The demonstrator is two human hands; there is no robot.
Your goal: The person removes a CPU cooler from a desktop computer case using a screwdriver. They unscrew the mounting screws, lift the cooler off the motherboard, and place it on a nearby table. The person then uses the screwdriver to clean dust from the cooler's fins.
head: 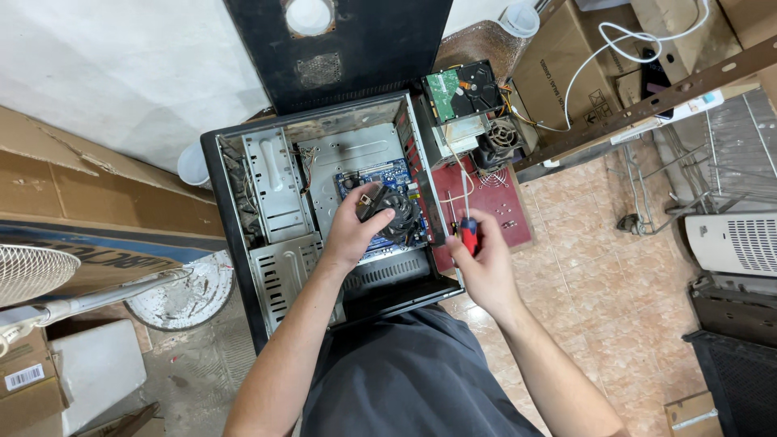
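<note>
Both hands: left [354, 231] on cooler fan [396, 217], right [483, 263] gripping screwdriver [467, 224].

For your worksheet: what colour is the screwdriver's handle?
Red and blue, on the screwdriver in the right hand; head view.

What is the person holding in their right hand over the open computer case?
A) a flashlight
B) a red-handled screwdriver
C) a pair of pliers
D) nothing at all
B: the right hand grips a red-handled screwdriver at the edge of the open computer case, while the left hand rests on the cooling fan inside.
</note>
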